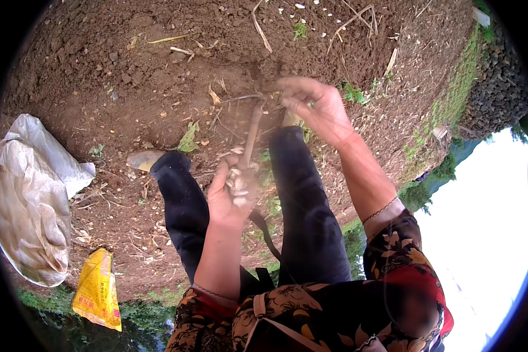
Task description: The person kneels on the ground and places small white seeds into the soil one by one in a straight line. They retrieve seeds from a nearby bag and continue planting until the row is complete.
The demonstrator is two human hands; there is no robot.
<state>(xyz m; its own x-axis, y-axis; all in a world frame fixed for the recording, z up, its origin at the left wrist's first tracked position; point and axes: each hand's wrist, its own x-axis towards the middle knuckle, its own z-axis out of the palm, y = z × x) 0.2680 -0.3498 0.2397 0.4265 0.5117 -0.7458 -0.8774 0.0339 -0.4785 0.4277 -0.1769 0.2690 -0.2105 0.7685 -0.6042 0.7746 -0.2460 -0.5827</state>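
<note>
My left hand point(229, 193) is palm up in the middle of the picture, with several pale, garlic-like cloves point(239, 182) in it. The worn wooden handle point(252, 132) of a hand tool runs from its fingers up to the soil; a thin, dark curved part lies at the far end. To the upper right, my right hand point(319, 105) hovers low over the ground, its fingers stretched leftward near the tool's far end. Motion blurs them, and whether they pinch something small is not clear. More pale cloves point(300, 6) lie scattered on the brown soil point(229, 26) at the top.
A dirty white plastic sack point(31, 202) lies at the left, above a yellow printed bag point(99, 290). My shoe point(144, 159) and dark-trousered legs point(308, 198) stand on the ground. Dry stalks point(260, 26) and green leaves point(188, 138) litter the soil. A dark heap point(495, 88) rises at the right.
</note>
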